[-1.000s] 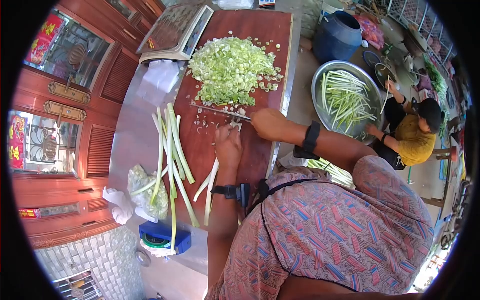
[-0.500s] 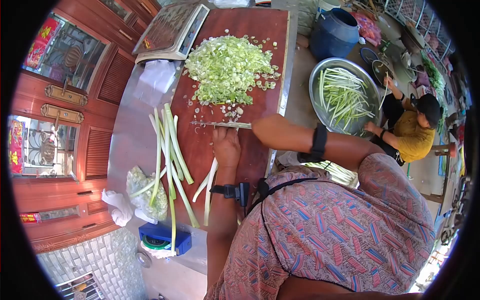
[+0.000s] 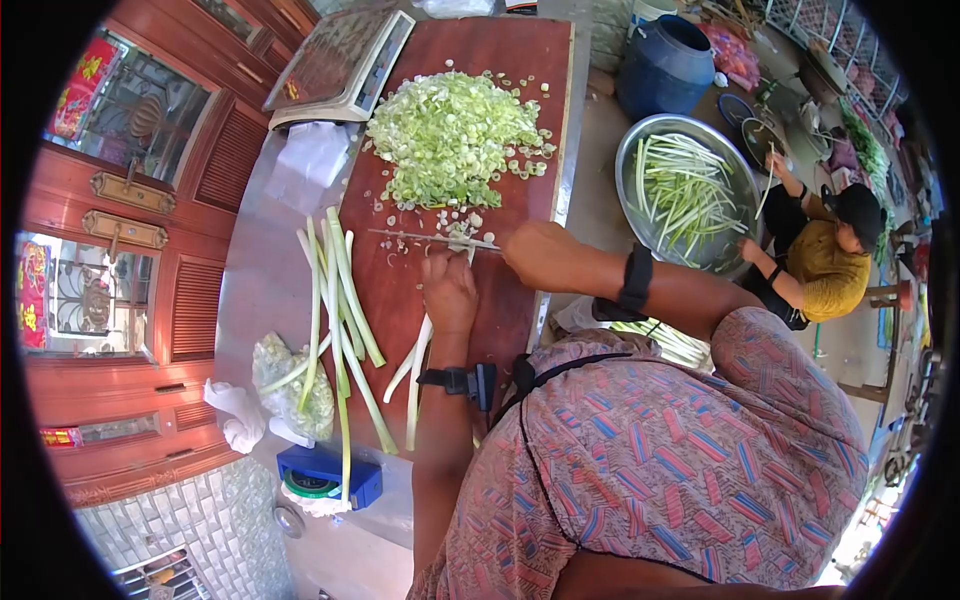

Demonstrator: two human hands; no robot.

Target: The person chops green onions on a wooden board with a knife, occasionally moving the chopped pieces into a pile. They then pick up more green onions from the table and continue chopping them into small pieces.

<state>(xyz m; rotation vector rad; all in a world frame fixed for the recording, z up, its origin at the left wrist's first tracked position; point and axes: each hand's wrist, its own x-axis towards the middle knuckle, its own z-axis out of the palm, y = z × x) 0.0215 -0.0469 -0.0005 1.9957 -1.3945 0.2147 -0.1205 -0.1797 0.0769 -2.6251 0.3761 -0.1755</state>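
My right hand (image 3: 543, 256) is closed round the handle of a knife (image 3: 415, 235), whose thin blade points left across the red-brown cutting board (image 3: 510, 320). Just below the blade, my left hand (image 3: 449, 290) has its fingers curled down over green onions; a pale stalk end shows between it and the knife. More green onion stalks (image 3: 420, 370) come out beside the left wrist. Beyond the blade lies a large heap of chopped green onion (image 3: 450, 130), with loose rings scattered near the knife. Several whole green onions (image 3: 340, 300) rest left of my left hand.
A scale (image 3: 345, 65) stands at the board's far left. A plastic bag of greens (image 3: 295, 385) and a blue device (image 3: 330, 475) sit at lower left. On the right, a person in yellow (image 3: 835, 265) works at a metal basin (image 3: 625, 190) of stalks, near a blue barrel (image 3: 665, 70).
The knife and my right hand have moved slightly up and left, and the blade has turned a little. My left hand has shifted slightly. Pale stalk now shows at the blade.
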